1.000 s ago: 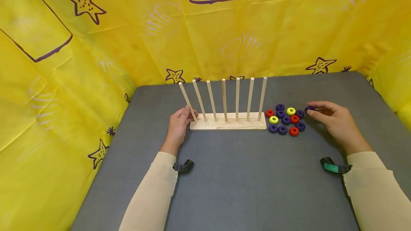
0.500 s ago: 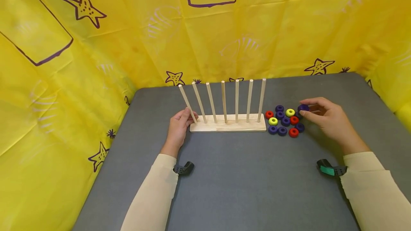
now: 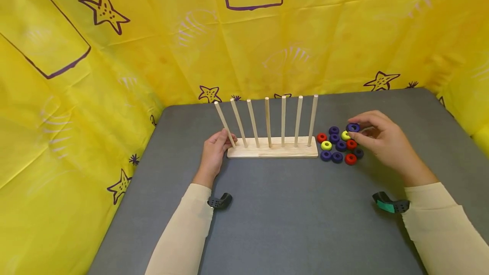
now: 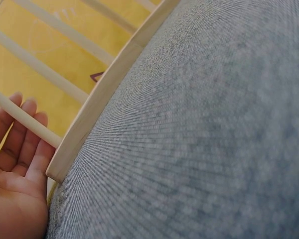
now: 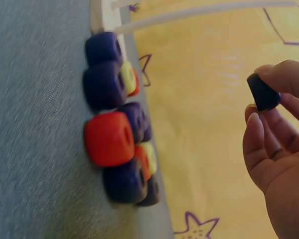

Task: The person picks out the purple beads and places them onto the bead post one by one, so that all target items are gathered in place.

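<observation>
My right hand (image 3: 389,143) pinches a dark purple ring-shaped bead (image 3: 353,127) between thumb and fingertips, above the back right of the bead group. In the right wrist view that bead (image 5: 263,93) is tilted and well apart from the others. At the left end of a wooden peg rack (image 3: 273,152) is my left hand (image 3: 213,154). Its fingers (image 4: 27,134) lie fairly straight behind the leftmost peg (image 4: 27,119), close to the base's end, as the left wrist view shows. Several bare upright pegs stand in a row on the base.
Loose red, yellow and purple beads, such as a red bead (image 3: 350,159) and a yellow bead (image 3: 326,145), lie clustered off the rack's right end. The grey table (image 3: 286,215) extends toward me. A yellow patterned curtain (image 3: 244,54) hangs behind and beside it.
My right hand has moved left with the purple bead, from the right edge of the group to over its back part. The left hand stays at the rack's end.
</observation>
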`<state>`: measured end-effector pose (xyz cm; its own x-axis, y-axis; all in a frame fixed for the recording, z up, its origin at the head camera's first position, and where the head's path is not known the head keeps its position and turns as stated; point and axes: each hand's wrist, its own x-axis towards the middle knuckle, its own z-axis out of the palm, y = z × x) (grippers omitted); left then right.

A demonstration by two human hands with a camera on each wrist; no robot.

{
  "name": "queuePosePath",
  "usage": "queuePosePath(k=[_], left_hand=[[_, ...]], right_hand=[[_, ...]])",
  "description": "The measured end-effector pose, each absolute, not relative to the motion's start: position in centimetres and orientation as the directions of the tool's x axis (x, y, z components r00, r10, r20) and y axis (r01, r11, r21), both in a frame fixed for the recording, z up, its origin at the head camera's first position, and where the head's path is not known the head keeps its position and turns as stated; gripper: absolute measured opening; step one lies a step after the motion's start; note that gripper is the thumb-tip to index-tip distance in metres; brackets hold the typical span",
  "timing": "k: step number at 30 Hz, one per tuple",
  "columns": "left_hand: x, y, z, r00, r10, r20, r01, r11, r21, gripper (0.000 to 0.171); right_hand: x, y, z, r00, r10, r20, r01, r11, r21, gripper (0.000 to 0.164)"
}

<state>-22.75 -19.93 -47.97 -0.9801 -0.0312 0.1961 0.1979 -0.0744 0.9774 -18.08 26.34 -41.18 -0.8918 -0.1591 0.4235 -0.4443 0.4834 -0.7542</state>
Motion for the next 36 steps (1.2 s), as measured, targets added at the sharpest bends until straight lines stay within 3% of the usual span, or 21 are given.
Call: queuePosePath(k=[16, 36], left_hand=[[-22.6, -19.9, -47.9, -0.979, -0.020, 0.201, 0.202, -0.077, 0.976, 0.047], [-22.8, -20.0, -47.9, -0.981, -0.012, 0.193, 0.194, -0.065, 0.979, 0.050]], right_hand=[[-17.7, 23.6, -37.7, -0.802, -0.214, 0.558, -0.589, 0.439, -0.678, 0.042], [-18.7, 20.0, -33.5, -0.727, -0.272, 0.631, -0.684, 0.373, -0.627, 0.043]])
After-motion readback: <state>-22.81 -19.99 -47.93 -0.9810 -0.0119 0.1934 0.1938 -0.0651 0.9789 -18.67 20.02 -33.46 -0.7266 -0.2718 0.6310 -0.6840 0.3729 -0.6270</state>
